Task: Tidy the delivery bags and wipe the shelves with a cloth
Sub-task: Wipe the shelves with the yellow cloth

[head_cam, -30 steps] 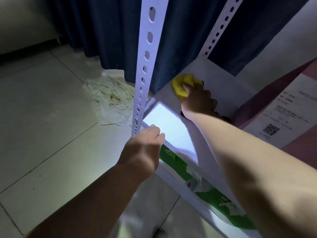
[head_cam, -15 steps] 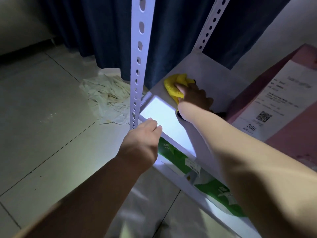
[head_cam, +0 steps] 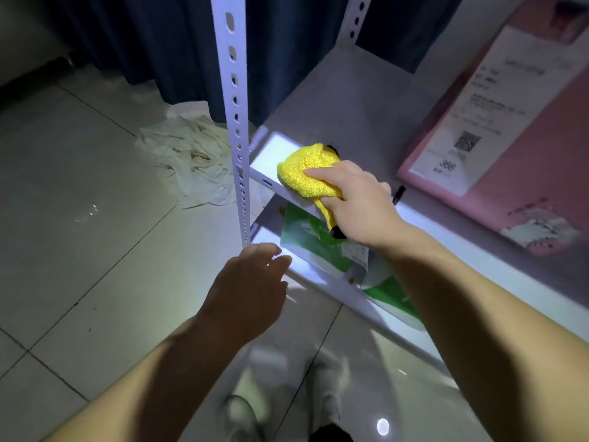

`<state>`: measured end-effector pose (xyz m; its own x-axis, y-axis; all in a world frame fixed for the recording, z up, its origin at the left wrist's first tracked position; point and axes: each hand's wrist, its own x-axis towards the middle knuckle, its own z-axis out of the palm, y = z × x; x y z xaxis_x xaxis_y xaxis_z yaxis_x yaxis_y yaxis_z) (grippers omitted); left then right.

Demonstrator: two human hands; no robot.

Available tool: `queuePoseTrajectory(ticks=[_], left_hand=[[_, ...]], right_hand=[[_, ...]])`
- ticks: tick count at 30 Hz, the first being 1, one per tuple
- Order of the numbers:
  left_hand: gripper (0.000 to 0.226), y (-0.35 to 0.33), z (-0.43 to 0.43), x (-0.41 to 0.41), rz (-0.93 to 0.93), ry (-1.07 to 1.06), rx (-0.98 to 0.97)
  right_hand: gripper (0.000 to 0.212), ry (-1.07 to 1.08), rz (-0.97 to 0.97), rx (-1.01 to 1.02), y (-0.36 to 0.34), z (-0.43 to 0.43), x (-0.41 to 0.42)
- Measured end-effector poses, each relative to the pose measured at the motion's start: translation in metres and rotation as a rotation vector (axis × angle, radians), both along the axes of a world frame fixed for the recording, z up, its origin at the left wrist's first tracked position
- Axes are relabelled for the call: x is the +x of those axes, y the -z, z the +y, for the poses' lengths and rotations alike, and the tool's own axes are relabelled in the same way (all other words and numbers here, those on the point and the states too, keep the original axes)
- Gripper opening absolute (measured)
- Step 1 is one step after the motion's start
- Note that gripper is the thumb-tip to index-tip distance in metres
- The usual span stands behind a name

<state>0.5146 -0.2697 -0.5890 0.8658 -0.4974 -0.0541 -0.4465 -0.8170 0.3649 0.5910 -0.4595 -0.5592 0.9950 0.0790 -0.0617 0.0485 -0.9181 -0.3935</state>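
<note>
Right hand [head_cam: 357, 202]: you grip the yellow cloth [head_cam: 302, 172], fingers curled round it, index finger laid straight across its top. The cloth is bunched and pressed onto the front left corner of the upper shelf [head_cam: 350, 106], just beside the front post [head_cam: 234, 90]; a tail of cloth hangs below your palm over the shelf edge. Left hand [head_cam: 251, 282]: fingers loose and slightly spread, holding nothing, near the foot of the front post and the lip of the lower shelf [head_cam: 322, 277]; contact with the lip cannot be told. Containers: pink bag [head_cam: 541, 161] lies on the upper shelf, right of the cloth and apart from it, with a white printed label [head_cam: 487, 110] on top; contents not visible. Green bag [head_cam: 306, 237], green and white, lies on the lower shelf under the cloth corner; contents not visible. A black pen [head_cam: 399, 193] lies on the upper shelf between your right hand and the pink bag. On the floor [head_cam: 79, 250], a crumpled white rag [head_cam: 191, 157] lies at the base of the dark curtain [head_cam: 159, 36], left of the post. Counts: hands 2; cloth 1; bags 2; shelves 2; posts 2, the rear post [head_cam: 358, 14] at the top edge; pen 1; rag 1; shoes [head_cam: 242, 416] 2, blurred, at the bottom.
</note>
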Motion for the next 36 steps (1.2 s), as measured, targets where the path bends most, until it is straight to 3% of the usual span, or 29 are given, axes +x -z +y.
queuePoseTrajectory(ticks=[8,13,22,36], left_hand=[[0.037,0.018,-0.024,-0.033,0.122,-0.002,0.018],[0.04,0.029,-0.047,-0.058,0.139,0.039,0.041],[0.041,0.046,-0.127,-0.151,0.178,0.081,0.114],[0.038,0.104,-0.299,-0.273,0.3,0.187,0.086]], right_hand=[[0.047,0.032,0.027,0.035,-0.002,-0.028,-0.092],[0.04,0.081,-0.016,0.214,0.001,-0.055,-0.155],[0.038,0.087,0.047,0.117,0.029,-0.143,-0.27],[0.048,0.455,0.228,0.178,0.114,-0.319,-0.449]])
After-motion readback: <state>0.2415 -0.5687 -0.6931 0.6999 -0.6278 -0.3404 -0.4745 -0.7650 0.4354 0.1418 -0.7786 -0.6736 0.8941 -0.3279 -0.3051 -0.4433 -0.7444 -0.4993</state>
